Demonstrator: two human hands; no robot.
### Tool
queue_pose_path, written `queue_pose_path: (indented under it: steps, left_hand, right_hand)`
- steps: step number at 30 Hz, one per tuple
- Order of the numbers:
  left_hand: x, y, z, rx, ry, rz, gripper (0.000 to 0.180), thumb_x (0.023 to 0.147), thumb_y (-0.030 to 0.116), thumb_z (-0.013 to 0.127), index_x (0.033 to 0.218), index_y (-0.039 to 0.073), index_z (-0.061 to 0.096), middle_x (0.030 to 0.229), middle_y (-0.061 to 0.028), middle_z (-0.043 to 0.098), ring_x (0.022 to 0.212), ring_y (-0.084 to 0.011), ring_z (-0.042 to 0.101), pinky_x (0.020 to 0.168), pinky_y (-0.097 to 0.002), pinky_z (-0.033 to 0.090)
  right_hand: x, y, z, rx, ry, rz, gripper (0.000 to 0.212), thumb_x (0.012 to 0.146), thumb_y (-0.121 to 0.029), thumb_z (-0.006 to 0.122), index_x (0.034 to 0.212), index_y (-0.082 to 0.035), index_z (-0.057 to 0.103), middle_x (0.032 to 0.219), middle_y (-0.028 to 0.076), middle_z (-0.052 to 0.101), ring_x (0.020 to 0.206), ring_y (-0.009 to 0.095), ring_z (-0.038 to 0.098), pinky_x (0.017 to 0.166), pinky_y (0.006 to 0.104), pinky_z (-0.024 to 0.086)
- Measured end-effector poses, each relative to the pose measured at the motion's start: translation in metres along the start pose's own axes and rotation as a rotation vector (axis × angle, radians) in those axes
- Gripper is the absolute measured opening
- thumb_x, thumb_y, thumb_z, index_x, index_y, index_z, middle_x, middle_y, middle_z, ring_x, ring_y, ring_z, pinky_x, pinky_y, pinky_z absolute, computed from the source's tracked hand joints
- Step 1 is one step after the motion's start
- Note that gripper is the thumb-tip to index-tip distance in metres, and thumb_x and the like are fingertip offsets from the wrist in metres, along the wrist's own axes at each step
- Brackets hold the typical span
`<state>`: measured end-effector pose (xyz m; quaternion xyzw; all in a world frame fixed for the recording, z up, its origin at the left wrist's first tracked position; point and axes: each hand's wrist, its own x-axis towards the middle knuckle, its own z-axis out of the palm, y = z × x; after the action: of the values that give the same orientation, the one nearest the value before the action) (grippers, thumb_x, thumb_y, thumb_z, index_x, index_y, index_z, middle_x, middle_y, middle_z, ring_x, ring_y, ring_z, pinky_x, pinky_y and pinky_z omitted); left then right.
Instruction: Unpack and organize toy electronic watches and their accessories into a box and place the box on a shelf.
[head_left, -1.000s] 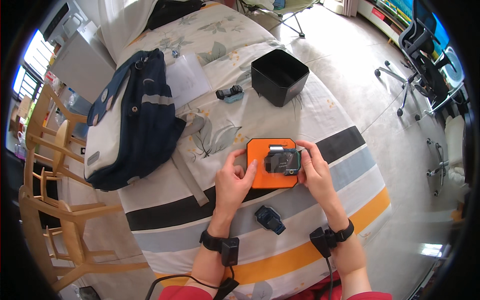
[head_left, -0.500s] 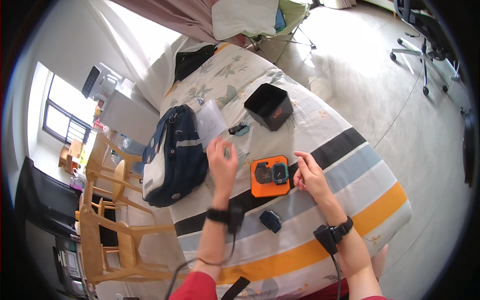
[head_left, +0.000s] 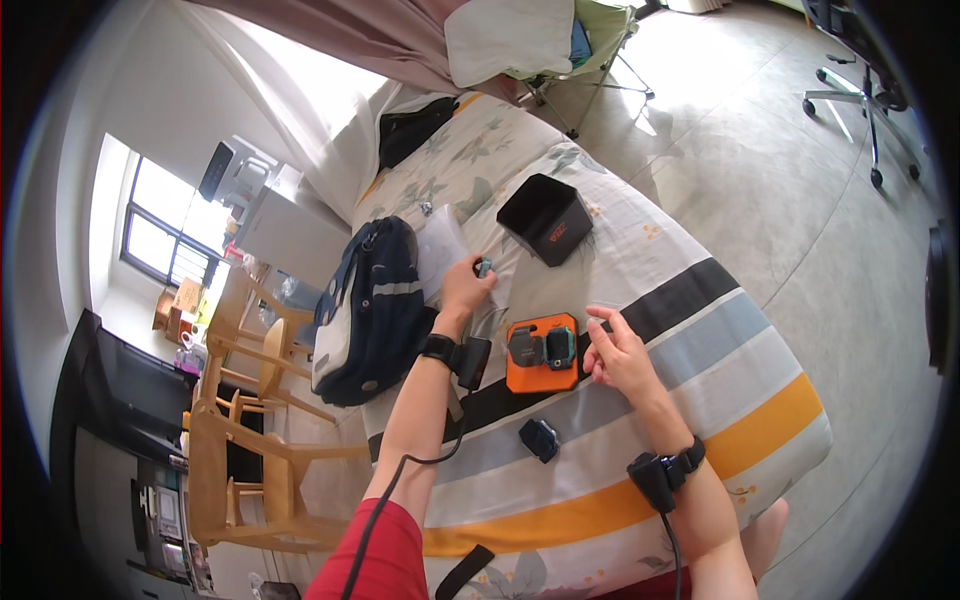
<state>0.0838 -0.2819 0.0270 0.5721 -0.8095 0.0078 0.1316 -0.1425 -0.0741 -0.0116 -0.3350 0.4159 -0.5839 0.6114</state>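
The left hand (head_left: 466,288) grips a gadget (head_left: 484,268) a weak pinch could drop; the half-open, empty right hand (head_left: 620,358) is beside the orange tray (head_left: 545,381).

Watch (head_left: 560,347) on tray (head_left: 541,384), bag (head_left: 385,305) L

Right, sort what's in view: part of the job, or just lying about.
Likely part of the job:
blue-grey item at left hand
watch-like item on orange tray
dark blue item
black box

Seemingly lying about:
backpack
white sheet
wooden chairs
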Motion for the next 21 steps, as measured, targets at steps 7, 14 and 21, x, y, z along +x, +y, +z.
queue_pose_path:
  steps: [7,14,21]
  left_hand:
    - [-0.101,0.013,-0.048,-1.494,-0.106,-0.422,0.028,0.099,0.019,0.041,0.119,-0.001,0.043,0.098,-0.0195,0.063,0.085,-0.0273,0.066,0.078,-0.0368,0.055]
    - [-0.164,0.060,-0.044,-1.452,0.042,-0.447,0.028,0.101,0.023,0.041,0.117,0.001,0.047,0.098,-0.0150,0.062,0.089,-0.0232,0.063,0.082,-0.0370,0.051]
    - [-0.160,0.078,-0.027,-1.354,0.038,-0.541,0.028,0.100,0.019,0.047,0.119,-0.001,0.050,0.096,-0.0052,0.063,0.080,-0.0120,0.062,0.072,-0.0265,0.052]
  right_hand:
    - [0.005,0.005,-0.001,0.023,0.012,0.003,0.040,0.097,-0.028,0.053,0.128,-0.002,0.047,0.061,0.005,0.059,0.044,0.006,0.049,0.038,0.0206,0.034]
    - [0.003,0.002,0.003,-0.017,0.007,-0.006,0.040,0.097,-0.027,0.053,0.128,-0.003,0.047,0.061,0.004,0.059,0.045,0.006,0.049,0.038,0.0208,0.034]
    - [-0.001,0.003,0.006,-0.185,-0.007,-0.032,0.039,0.096,-0.025,0.054,0.128,-0.003,0.048,0.060,0.003,0.058,0.048,0.007,0.050,0.044,0.0229,0.039]
